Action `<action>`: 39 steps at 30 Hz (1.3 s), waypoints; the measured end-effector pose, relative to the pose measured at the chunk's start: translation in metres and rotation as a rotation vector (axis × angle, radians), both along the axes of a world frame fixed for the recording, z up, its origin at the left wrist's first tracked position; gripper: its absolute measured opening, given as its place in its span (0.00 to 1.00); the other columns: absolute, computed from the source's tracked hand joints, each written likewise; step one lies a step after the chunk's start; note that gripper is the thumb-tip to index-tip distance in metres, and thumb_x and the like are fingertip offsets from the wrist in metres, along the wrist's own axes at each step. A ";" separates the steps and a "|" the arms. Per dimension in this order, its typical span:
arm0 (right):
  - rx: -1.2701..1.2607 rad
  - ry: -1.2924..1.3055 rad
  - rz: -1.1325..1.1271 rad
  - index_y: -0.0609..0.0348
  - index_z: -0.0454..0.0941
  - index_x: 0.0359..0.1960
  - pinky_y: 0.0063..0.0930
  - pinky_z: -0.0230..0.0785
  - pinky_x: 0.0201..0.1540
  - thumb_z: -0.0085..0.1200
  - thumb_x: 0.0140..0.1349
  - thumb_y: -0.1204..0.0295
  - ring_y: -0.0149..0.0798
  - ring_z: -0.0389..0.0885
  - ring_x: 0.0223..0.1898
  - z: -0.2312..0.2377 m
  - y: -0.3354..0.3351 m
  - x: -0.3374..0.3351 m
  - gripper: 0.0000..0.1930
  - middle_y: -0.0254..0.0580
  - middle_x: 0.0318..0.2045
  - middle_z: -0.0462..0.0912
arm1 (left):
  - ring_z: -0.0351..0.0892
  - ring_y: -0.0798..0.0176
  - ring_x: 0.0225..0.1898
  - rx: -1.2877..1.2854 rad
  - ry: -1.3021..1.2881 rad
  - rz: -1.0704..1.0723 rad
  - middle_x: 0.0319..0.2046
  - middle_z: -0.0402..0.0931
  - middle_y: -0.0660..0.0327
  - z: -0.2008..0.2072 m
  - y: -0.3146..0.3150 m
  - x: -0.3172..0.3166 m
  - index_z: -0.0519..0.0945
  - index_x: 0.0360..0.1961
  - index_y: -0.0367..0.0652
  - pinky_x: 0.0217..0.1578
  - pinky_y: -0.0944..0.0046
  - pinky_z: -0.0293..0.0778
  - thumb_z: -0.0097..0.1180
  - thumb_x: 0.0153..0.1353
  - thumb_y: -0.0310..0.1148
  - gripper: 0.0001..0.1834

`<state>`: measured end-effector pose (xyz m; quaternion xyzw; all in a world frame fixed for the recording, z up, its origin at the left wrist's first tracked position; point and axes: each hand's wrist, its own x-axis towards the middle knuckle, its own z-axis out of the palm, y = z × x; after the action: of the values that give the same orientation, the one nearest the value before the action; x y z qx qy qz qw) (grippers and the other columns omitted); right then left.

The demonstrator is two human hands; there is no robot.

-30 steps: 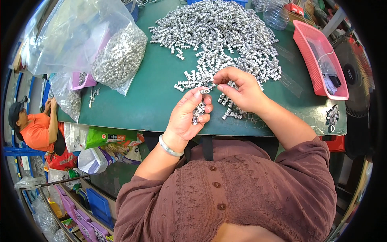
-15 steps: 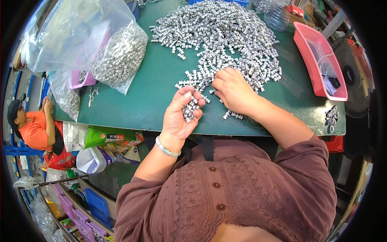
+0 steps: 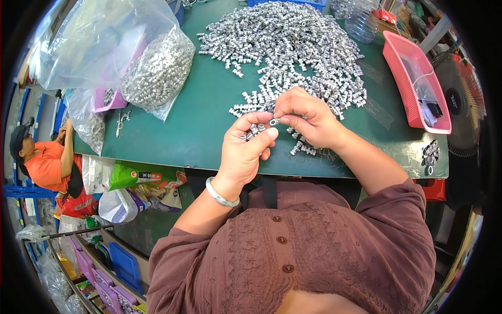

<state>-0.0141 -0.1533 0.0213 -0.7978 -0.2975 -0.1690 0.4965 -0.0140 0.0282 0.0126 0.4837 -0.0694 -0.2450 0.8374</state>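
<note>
- The right hand [image 3: 311, 118] has come from the pile [image 3: 282, 44] to the left hand [image 3: 240, 154], its grip pinching a metal part [image 3: 274, 122] toward the bench's [image 3: 157, 146] near edge.
- Left grip curls round other parts [image 3: 254, 131]; both hands seemingly now attend to one.

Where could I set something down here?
Bare tabletop lies between the clear bag of metal fittings and the left hand. Another patch, bearing tape-like strips, separates the fittings pile and pink basket. The far middle is crowded by that pile.
</note>
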 end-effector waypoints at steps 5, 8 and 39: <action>-0.006 0.007 0.001 0.58 0.74 0.30 0.28 0.62 0.41 0.51 0.53 0.78 0.37 0.72 0.35 -0.001 0.000 -0.002 0.04 0.35 0.29 0.75 | 0.70 0.72 0.23 -0.063 0.089 0.022 0.27 0.71 0.64 -0.003 -0.003 0.004 0.73 0.37 0.42 0.16 0.78 0.63 0.54 0.55 0.25 0.08; 0.059 0.030 -0.054 0.58 0.74 0.29 0.31 0.62 0.40 0.53 0.51 0.76 0.39 0.71 0.34 -0.006 0.000 0.000 0.04 0.36 0.28 0.74 | 0.68 0.69 0.25 -0.330 0.393 -0.049 0.25 0.70 0.63 -0.006 0.003 0.012 0.71 0.36 0.46 0.16 0.77 0.62 0.51 0.59 0.29 0.05; -0.051 -0.090 -0.189 0.59 0.70 0.28 0.33 0.62 0.38 0.56 0.46 0.79 0.43 0.71 0.33 -0.005 0.007 -0.004 0.08 0.40 0.28 0.73 | 0.69 0.66 0.28 -0.259 0.330 -0.093 0.30 0.72 0.60 -0.012 0.006 0.009 0.70 0.41 0.45 0.18 0.76 0.63 0.52 0.57 0.31 0.11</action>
<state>-0.0178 -0.1462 0.0161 -0.8262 -0.2474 -0.2431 0.4439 -0.0048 0.0342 0.0008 0.3216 0.0155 -0.3485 0.8803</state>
